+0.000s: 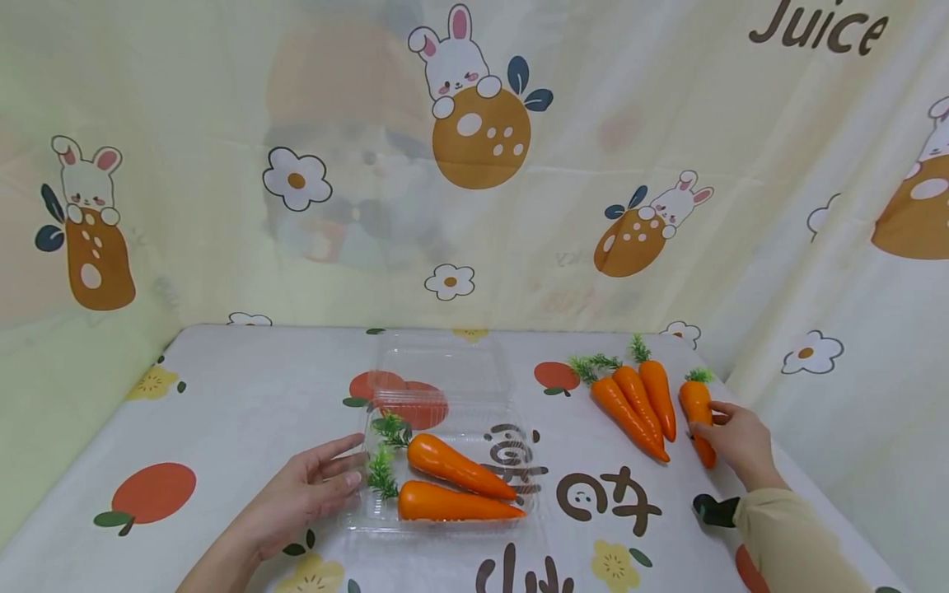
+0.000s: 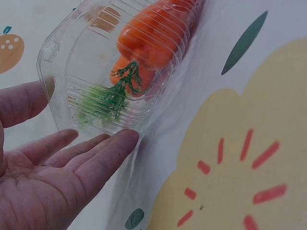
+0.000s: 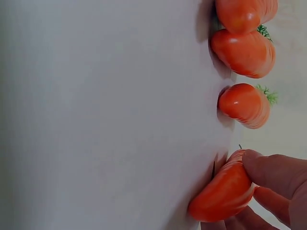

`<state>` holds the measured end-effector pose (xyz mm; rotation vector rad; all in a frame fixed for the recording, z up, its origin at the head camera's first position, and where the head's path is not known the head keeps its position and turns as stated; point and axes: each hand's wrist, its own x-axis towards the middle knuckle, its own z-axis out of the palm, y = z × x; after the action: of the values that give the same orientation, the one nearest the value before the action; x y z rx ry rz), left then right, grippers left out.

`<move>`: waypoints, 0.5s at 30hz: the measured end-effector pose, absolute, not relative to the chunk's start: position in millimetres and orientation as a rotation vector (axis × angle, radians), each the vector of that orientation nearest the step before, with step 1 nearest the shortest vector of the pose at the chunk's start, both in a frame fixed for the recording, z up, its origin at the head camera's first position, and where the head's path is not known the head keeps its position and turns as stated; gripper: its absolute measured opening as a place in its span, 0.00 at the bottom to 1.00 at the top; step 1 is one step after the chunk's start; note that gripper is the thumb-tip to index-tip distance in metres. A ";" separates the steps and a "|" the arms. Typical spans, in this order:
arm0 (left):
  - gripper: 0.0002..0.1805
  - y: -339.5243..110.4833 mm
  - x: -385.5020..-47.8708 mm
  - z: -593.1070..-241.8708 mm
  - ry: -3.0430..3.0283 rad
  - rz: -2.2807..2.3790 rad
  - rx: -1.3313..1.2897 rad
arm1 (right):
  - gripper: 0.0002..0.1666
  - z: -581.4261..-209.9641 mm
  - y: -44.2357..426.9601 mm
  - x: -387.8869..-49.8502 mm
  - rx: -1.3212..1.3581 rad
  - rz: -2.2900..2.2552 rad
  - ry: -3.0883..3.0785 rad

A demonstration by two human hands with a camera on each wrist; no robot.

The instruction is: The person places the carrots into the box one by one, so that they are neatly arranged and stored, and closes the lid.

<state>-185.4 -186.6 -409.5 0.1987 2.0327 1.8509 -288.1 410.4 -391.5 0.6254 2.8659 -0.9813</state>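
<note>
A clear plastic clamshell box (image 1: 437, 403) lies with its lid folded back, holding two orange toy carrots (image 1: 460, 501) with green tops. At the box's left side my left hand (image 1: 311, 486) touches its edge with fairly straight fingers; the left wrist view shows the fingertips (image 2: 128, 138) beside the clear wall. On the right, my right hand (image 1: 741, 445) pinches a carrot (image 1: 695, 403) between thumb and fingers. In the right wrist view that carrot (image 3: 223, 194) looks tilted, one end near the tabletop. Three more carrots (image 1: 630, 403) lie just left of it.
A white patterned cloth (image 1: 245, 395) covers the table. Printed curtains (image 1: 356, 247) hang behind it and at both sides. A small dark object (image 1: 715, 511) shows at the right sleeve's cuff.
</note>
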 end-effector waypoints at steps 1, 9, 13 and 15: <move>0.41 -186.7 -185.6 -409.7 2.032 1.850 0.197 | 0.45 -391.8 410.0 -288.1 0.634 -0.984 2.864; 0.41 -186.2 -186.1 -409.8 2.040 1.844 0.185 | 0.44 -391.9 407.9 -287.3 0.671 -1.012 2.869; 0.41 -185.8 -185.5 -408.6 2.044 1.842 0.181 | 0.43 -391.9 408.0 -286.5 0.681 -1.012 2.880; 0.41 -185.7 -185.4 -408.0 2.047 1.841 0.178 | 0.42 -392.1 408.7 -286.2 0.689 -1.017 2.882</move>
<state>-185.4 -185.7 -408.0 0.1780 2.0468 1.8407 -286.2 408.7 -392.1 0.6893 2.8817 -1.0167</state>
